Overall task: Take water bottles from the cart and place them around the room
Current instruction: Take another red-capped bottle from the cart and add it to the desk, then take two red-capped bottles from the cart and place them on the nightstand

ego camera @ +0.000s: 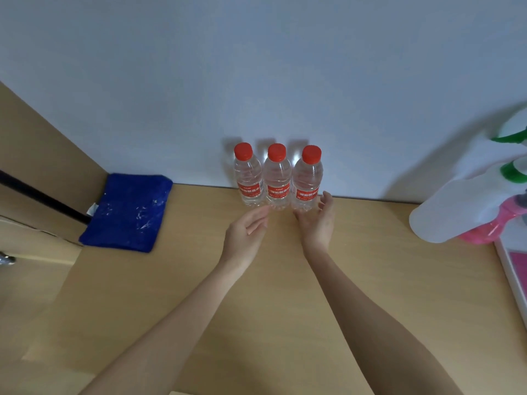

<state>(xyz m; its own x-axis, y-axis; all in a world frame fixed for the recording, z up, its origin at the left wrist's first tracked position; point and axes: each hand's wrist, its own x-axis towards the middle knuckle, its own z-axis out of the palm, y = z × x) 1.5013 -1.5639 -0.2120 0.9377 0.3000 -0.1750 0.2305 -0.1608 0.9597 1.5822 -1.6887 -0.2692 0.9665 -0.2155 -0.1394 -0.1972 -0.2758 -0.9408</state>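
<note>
Three red-capped water bottles [277, 178] stand upright in a touching row on the tabletop [370, 280] against the wall. Left hand [247, 232] and right hand [318, 220] hover near, fingers relaxed, holding nothing. Placement here looks complete; next, likely return to cart.

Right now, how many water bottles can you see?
3, upright in a row against the wall: left bottle, middle bottle, right bottle. None look hidden.
</note>
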